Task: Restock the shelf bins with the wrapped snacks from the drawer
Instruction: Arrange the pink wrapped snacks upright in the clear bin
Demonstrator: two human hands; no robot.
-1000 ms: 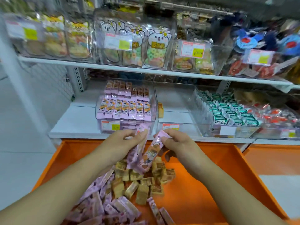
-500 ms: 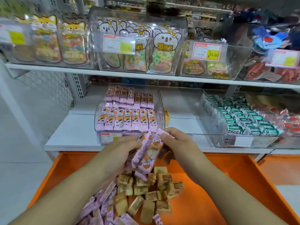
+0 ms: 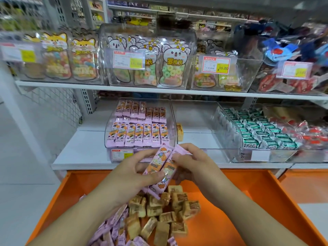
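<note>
Both hands hold a small bunch of pink wrapped snacks (image 3: 160, 166) above the orange drawer (image 3: 257, 197), just in front of the lower shelf. My left hand (image 3: 131, 173) grips their lower part, with its thumb across the wrappers. My right hand (image 3: 193, 164) pinches their upper ends. Right behind them stands the clear bin (image 3: 108, 132), with rows of the same pink snacks (image 3: 140, 128). In the drawer lie more pink snacks (image 3: 113, 229) at the near left and several brown wrapped cubes (image 3: 165, 212) in the middle.
Next to the pink bin stands a clear bin (image 3: 200, 114) holding one brown cube (image 3: 179, 131). Further right are bins of green-and-white packs (image 3: 257, 132) and red packs (image 3: 312, 134). The upper shelf (image 3: 159, 90) carries bins of candy bags with price tags.
Both hands have risen from the drawer with the pink snacks, toward the pink bin's front. The packs now lie closer together. The view has tilted upward.
</note>
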